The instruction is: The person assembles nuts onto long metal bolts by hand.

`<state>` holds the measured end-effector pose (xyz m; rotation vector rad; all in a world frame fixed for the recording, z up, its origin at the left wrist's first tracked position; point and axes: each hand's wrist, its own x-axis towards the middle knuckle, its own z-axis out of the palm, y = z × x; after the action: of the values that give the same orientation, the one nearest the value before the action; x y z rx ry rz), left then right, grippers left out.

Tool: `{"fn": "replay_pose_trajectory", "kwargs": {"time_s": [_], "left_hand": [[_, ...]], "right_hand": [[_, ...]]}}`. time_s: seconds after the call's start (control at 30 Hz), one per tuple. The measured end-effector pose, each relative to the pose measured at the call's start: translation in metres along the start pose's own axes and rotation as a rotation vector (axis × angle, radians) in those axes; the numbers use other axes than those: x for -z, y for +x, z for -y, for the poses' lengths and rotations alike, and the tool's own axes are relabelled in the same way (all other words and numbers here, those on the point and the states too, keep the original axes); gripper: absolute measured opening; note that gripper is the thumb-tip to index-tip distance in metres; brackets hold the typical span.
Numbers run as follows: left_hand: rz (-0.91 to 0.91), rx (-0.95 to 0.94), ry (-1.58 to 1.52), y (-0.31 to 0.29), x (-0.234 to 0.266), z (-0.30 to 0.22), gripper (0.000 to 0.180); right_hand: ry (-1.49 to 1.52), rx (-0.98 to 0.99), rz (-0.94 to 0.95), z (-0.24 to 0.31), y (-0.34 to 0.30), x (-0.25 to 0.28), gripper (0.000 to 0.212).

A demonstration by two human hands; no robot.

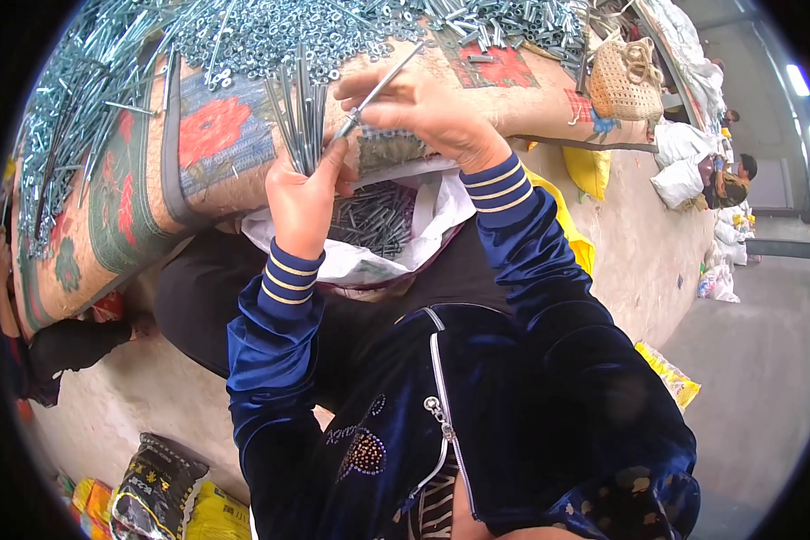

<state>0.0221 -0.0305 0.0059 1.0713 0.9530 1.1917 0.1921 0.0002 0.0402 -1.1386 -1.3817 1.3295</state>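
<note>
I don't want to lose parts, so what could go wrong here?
The bundle of thin metal rods fans out above the left hand, so some might slip loose. The single rod slanting beside the right hand could drop, perhaps into the open white bag below.

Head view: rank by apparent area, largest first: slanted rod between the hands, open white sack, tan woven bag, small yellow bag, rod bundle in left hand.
1. Open white sack
2. Rod bundle and tan woven bag: too alike to rank
3. Small yellow bag
4. Slanted rod
</note>
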Motion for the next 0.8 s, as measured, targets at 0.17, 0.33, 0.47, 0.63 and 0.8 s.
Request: {"fn": "replay_pose_trajectory", "kwargs": {"time_s": [0.17, 0.33, 0.47, 0.63, 0.8], "left_hand": [[-0.019, 0.037, 0.014, 0.0, -0.001, 0.0, 0.014], [0.053, 0.196, -0.099, 0.002, 0.001, -0.001, 0.016], [-0.042, 0.015, 0.092, -0.002, -0.004, -0.002, 0.011], [0.019, 0.035, 0.067, -0.001, -0.003, 0.001, 0.014], [0.075, 0.315, 0.0, 0.005, 0.01, 0.003, 0.024]], "right_hand": [[-0.465, -0.238, -0.135, 0.012, 0.001, 0.012, 0.033], [0.086, 0.081, -0.012, -0.011, 0.002, 0.01, 0.035], [-0.168, -0.137, -0.09, -0.005, -0.003, 0.002, 0.026], [-0.324, -0.006, -0.161, -0.014, -0.007, 0.006, 0.026], [-0.84, 0.138, -0.051, 0.007, -0.015, 0.069, 0.028]]}}
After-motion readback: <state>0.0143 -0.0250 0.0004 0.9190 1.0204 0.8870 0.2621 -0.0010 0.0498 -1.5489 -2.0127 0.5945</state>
